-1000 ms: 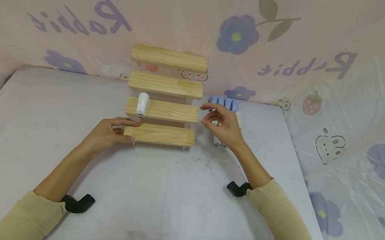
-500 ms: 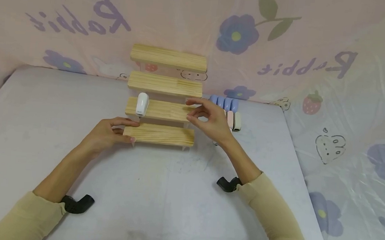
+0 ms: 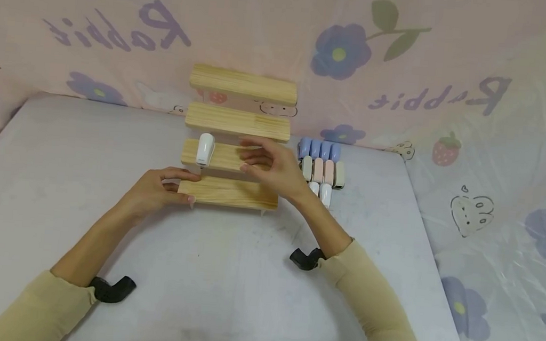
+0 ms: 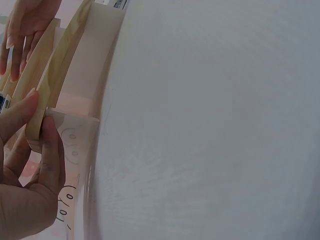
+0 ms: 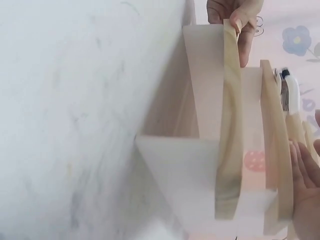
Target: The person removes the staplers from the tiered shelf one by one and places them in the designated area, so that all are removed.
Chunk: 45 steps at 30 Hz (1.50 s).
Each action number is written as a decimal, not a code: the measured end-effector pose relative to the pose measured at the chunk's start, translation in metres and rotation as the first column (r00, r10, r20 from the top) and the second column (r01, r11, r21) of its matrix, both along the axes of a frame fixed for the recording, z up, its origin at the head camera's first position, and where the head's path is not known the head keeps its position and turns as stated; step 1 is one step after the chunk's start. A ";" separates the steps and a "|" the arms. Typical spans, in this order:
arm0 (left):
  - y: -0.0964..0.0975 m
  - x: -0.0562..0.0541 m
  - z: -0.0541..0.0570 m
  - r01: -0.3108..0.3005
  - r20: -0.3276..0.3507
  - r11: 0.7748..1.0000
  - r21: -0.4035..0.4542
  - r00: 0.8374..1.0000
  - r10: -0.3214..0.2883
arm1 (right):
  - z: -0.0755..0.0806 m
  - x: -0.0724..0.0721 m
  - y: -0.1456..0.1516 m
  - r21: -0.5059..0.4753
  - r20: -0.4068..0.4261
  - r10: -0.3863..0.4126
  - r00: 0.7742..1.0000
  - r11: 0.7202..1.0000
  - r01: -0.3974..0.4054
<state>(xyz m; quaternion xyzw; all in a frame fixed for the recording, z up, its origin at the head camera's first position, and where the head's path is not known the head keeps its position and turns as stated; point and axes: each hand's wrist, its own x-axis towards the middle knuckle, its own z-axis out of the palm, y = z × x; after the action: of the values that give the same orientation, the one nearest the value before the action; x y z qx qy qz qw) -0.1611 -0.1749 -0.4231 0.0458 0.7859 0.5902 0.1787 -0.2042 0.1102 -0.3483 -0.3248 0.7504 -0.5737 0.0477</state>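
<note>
A stepped wooden display shelf (image 3: 228, 192) with pale planks on translucent side supports stands at the table's back. My left hand (image 3: 152, 195) pinches the left end of its lowest plank between thumb and fingers, also seen in the left wrist view, where that hand (image 4: 30, 165) grips the plank's edge (image 4: 52, 80). On the left part of the second plank sits a small white stapler (image 3: 205, 150). My right hand (image 3: 278, 171) hovers at that plank's right half, to the right of the stapler, with loosely bent fingers and nothing visible in them.
Right of the shelf are rows of small staplers: blue ones (image 3: 320, 149) at the back, beige and pink ones (image 3: 329, 172) in the middle, white ones (image 3: 325, 194) in front, partly behind my right arm. A patterned curtain (image 3: 264, 30) hangs behind the white table (image 3: 224, 295).
My right hand has moved left from beside the stapler rows to the second plank, uncovering more of the staplers. The left hand has stayed on the lowest plank.
</note>
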 end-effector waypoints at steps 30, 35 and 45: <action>-0.003 0.000 0.001 -0.004 0.013 1.000 -0.001 1.000 0.004 | -0.018 -0.017 -0.061 0.272 -0.102 -0.056 0.993 0.959 0.082; -0.002 -0.001 0.000 -0.002 0.004 1.000 0.018 1.000 0.001 | -0.018 -0.017 -0.065 0.318 -0.122 -0.075 0.990 0.942 0.111; -0.002 -0.001 0.001 0.005 0.015 1.000 0.004 1.000 -0.005 | -0.019 -0.014 -0.062 0.319 -0.107 -0.115 0.988 0.937 0.144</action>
<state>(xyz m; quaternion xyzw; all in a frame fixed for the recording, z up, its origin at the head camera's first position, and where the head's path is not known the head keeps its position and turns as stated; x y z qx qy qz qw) -0.1625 -0.1765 -0.4224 0.0436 0.7832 0.5918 0.1859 -0.2183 0.0485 -0.3673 -0.2869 0.8559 -0.4292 0.0303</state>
